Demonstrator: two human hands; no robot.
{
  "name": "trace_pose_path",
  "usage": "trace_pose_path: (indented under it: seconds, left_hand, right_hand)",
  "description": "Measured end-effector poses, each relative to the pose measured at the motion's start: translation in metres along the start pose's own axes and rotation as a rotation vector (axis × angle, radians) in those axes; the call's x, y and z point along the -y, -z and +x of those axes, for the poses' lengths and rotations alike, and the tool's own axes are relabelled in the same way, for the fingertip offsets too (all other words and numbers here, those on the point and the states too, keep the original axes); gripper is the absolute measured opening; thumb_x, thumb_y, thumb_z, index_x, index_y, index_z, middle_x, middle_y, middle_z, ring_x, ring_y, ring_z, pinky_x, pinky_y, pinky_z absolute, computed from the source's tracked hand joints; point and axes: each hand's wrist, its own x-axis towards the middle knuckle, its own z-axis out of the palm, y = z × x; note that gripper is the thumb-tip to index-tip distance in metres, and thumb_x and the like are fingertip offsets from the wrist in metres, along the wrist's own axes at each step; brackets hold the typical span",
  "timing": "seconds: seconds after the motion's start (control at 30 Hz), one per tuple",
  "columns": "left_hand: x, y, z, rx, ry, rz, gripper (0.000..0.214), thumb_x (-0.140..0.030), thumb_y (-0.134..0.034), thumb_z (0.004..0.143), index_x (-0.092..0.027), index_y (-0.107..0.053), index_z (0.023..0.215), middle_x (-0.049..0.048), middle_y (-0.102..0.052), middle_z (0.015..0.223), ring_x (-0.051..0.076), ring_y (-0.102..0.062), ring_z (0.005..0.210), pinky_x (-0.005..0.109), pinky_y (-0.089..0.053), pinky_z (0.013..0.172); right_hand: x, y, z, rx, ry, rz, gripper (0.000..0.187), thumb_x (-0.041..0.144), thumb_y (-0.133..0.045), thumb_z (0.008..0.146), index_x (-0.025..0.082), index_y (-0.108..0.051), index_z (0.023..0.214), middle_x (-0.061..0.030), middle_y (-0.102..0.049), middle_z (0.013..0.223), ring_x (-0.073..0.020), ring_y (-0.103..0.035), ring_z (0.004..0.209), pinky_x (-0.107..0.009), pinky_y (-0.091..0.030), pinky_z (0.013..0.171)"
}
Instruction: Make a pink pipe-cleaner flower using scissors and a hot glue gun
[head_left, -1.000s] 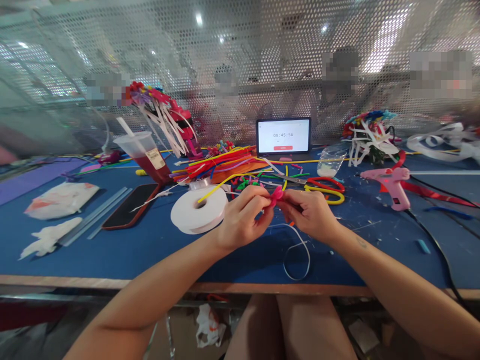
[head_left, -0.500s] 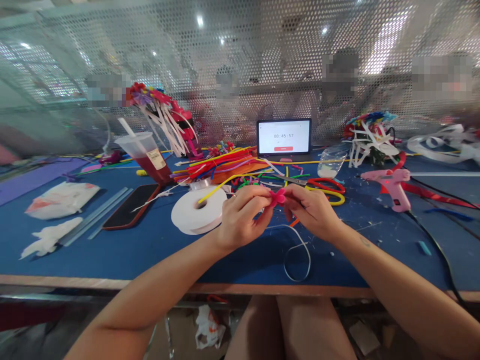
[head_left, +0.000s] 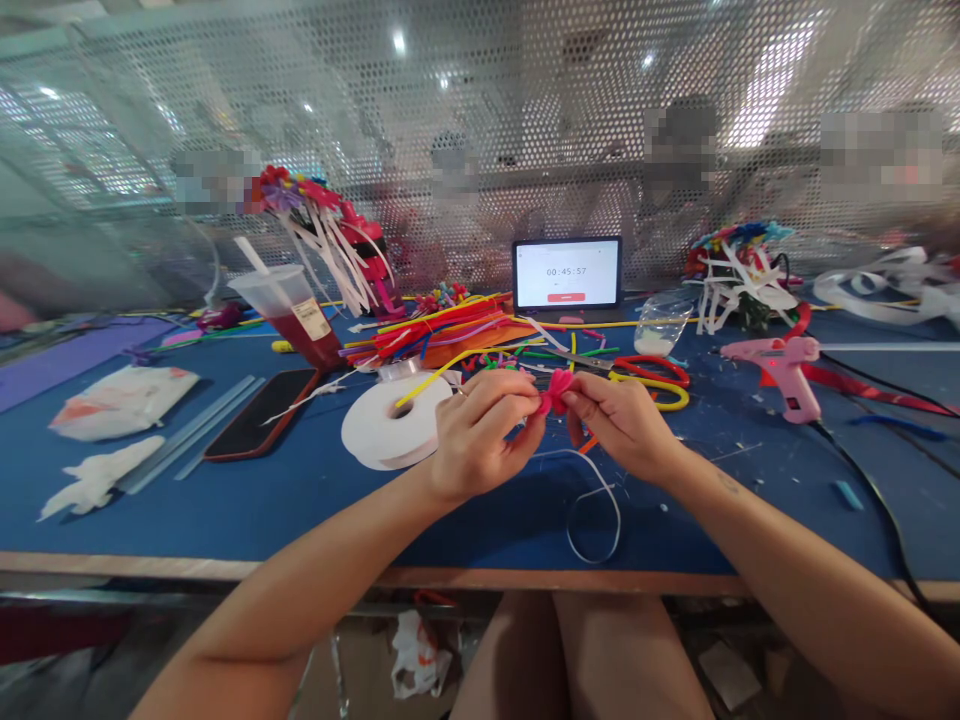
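Between my two hands is a small pink pipe-cleaner flower (head_left: 556, 391), its fuzzy loops bunched together. My left hand (head_left: 487, 430) pinches its left side, fingers curled. On the other side, my right hand (head_left: 619, 415) grips it between thumb and fingertips. Both hands are raised a little over the blue table. A white ribbon roll (head_left: 394, 420) lies just left of my left hand, with a yellow pipe cleaner (head_left: 439, 372) across its hole. Scissors (head_left: 652, 370) with a red handle rest behind my right hand. A thin white cord (head_left: 619, 520) curls on the table below.
A pink glue gun (head_left: 787, 370) stands at the right, its cable running to the front edge. Leftward are a phone (head_left: 259, 415) and a tilted cup of red drink (head_left: 296, 320). Bundled pipe cleaners (head_left: 435, 330) and a tablet (head_left: 568, 275) showing a timer sit at the back.
The pink flower has turned between my fingers, and its loops now stand more upright. My hands stay in nearly the same place.
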Motion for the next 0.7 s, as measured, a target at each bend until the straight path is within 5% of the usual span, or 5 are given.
trace_pose_path:
  seconds: [0.7]
  left_hand:
    - [-0.0052, -0.0033, -0.0020, 0.064, 0.043, -0.086, 0.015, -0.006, -0.060, 0.074, -0.018, -0.055, 0.082, 0.0049, -0.063, 0.089, 0.012, -0.062, 0.080, 0.022, -0.052, 0.071]
  right_hand:
    - [0.0025, -0.0014, -0.0024, 0.035, 0.000, 0.026, 0.029, 0.027, -0.035, 0.094, 0.018, -0.048, 0.070, 0.0028, -0.058, 0.055, -0.0069, -0.051, 0.049, -0.018, -0.037, 0.054]
